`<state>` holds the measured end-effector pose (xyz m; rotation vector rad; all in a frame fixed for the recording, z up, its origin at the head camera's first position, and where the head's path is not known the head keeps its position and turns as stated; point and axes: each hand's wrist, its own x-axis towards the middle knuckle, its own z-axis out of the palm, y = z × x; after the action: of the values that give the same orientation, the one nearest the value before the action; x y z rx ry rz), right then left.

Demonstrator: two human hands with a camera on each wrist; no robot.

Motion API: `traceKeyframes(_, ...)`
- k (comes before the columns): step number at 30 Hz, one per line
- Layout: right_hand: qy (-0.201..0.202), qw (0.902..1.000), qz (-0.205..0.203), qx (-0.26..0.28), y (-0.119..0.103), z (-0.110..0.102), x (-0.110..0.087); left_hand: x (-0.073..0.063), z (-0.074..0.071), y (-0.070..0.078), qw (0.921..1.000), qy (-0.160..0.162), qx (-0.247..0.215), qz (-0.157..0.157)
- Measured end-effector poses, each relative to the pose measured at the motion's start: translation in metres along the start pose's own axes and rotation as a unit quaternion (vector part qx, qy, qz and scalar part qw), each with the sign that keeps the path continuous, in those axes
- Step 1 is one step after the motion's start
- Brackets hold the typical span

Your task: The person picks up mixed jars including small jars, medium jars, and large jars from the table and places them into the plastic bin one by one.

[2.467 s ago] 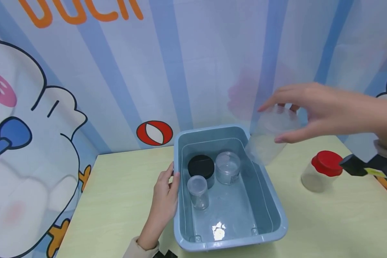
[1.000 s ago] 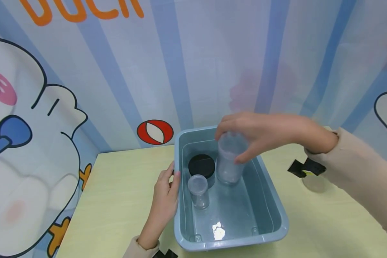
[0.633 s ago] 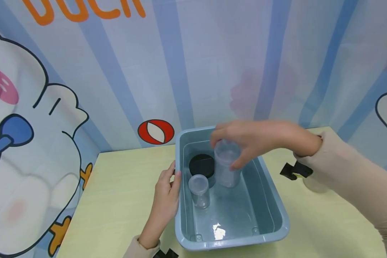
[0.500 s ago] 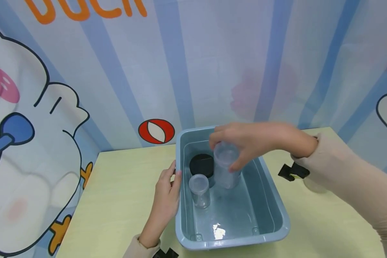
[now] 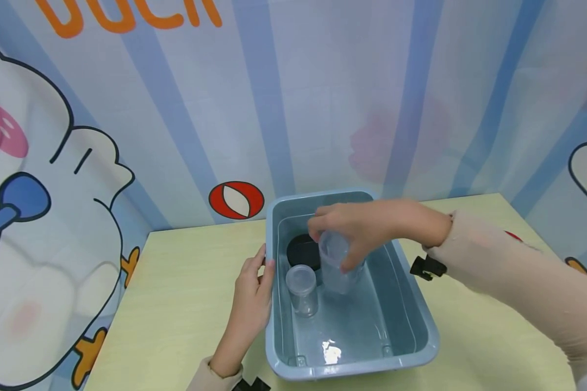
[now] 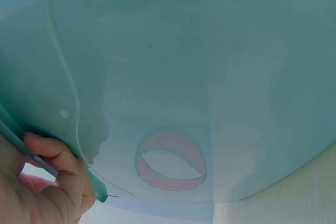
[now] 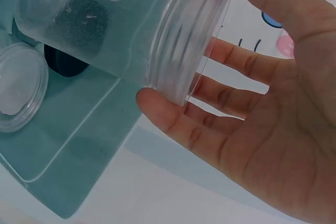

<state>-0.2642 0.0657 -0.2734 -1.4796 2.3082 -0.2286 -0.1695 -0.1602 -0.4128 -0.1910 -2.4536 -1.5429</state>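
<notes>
My right hand (image 5: 359,231) grips a tall clear plastic jar (image 5: 332,271) near its top and holds it inside the light-blue bin (image 5: 362,370). In the right wrist view, thumb and fingers (image 7: 168,114) curve round the jar's ribbed top. Beside it in the bin stand a jar with a black lid (image 5: 300,252), partly covered by the right hand, and a small clear jar (image 5: 301,290). A low clear jar from earlier is hidden behind the held one in the head view. My left hand (image 5: 251,293) grips the bin's left rim, fingers (image 6: 55,153) bent over it.
The bin stands on a pale wooden table (image 5: 191,282). A patterned blue cloth (image 5: 323,108) hangs right behind it. At the right, a bit of red lid (image 5: 512,235) shows past my right sleeve (image 5: 494,260), which hides the rest of that jar.
The right hand has carried the clear jar from beyond the bin's right rim into the bin, then lower and leftward toward the black-lidded jar. The left hand stays at the rim.
</notes>
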Motion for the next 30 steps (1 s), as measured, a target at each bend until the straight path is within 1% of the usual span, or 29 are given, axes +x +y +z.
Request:
traceKeyframes(16,-0.060,0.9973,0.042,-0.010,0.000,0.023,0.022,0.001,0.000,0.000,0.9999,-0.005,-0.011,-0.001)
traceKeyframes(21,-0.068,0.9962,0.053,-0.014,0.000,0.028,0.026,0.001,0.000,-0.001,0.9998,-0.006,-0.016,-0.001)
traceKeyframes(30,-0.069,0.9949,0.072,-0.015,0.003,0.038,0.032,0.001,0.000,-0.001,0.9999,-0.004,-0.016,-0.001)
